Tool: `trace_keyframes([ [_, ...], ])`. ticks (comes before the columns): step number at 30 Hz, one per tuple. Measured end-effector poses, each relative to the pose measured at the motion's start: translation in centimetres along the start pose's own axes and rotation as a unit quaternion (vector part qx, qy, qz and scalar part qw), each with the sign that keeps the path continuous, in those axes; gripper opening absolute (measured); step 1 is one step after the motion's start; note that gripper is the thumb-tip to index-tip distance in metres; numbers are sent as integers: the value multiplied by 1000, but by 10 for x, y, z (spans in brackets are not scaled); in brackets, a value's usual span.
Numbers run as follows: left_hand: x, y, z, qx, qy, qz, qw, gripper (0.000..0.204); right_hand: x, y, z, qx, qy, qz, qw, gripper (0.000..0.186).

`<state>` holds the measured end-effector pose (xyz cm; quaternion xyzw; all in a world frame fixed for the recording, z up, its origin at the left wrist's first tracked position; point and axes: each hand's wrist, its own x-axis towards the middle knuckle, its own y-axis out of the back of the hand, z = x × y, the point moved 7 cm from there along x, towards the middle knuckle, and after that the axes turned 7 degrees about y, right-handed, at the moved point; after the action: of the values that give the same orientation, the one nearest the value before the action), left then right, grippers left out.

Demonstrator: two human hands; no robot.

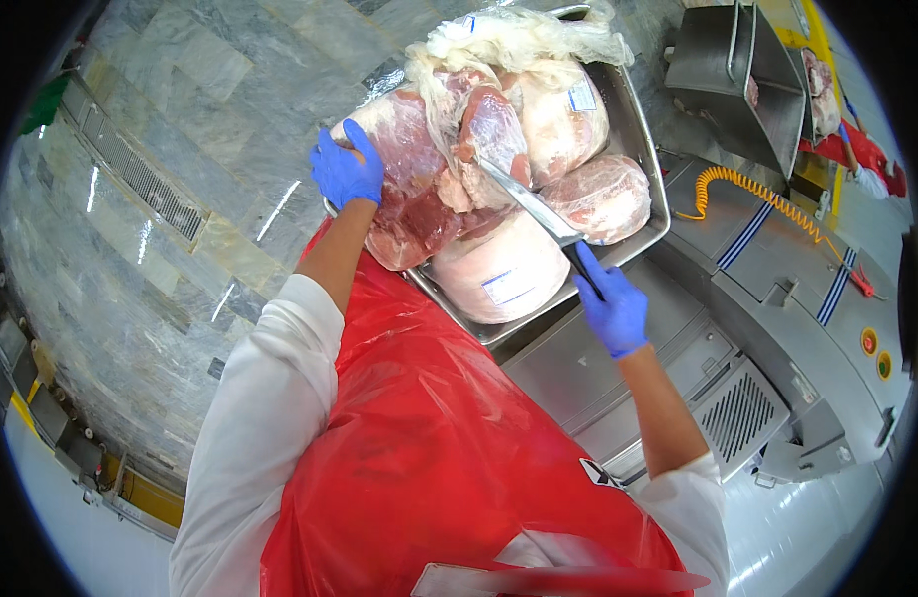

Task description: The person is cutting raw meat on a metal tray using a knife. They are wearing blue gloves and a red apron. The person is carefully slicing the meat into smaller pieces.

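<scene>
My blue-gloved right grip (pixel 614 310) clasps a black-handled metal knife (pixel 537 209), slanting forward-left. My blue-gloved left grip (pixel 348 169) spreads against film-wrapped red meat (pixel 407 139).

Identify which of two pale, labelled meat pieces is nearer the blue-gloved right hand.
The pale, rounded piece frontmost in the metal tray; the other pale piece lies behind, beside crumpled whitish plastic.

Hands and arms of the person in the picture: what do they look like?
The left hand and right hand each wear a thin blue-violet glove that ends at the wrist. Both arms have plain white sleeves, with bare forearms between sleeve and glove.
</scene>
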<state>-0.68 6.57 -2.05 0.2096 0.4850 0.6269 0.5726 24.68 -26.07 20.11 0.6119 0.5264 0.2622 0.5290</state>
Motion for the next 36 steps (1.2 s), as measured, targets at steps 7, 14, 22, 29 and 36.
trace_keyframes([
  [7, 4, -5, 1, 5, 5, -35, 999, 71, 66, 67, -31, -139, 53, -79, 986, 49],
  [14, 4, 2, 5, 2, -5, -21, 1000, 70, 164, 109, -90, -189, 181, -205, 943, 39],
  [22, 1, -6, -8, 21, -1, -25, 999, 69, 205, 96, -106, -211, 181, -313, 908, 51],
  [29, 0, -6, -4, 22, -12, -21, 999, 69, 131, 47, -2, -119, 112, -211, 964, 56],
  [36, 9, -8, -3, 34, 3, -31, 999, 70, 82, -52, 79, -22, 91, -116, 989, 58],
])
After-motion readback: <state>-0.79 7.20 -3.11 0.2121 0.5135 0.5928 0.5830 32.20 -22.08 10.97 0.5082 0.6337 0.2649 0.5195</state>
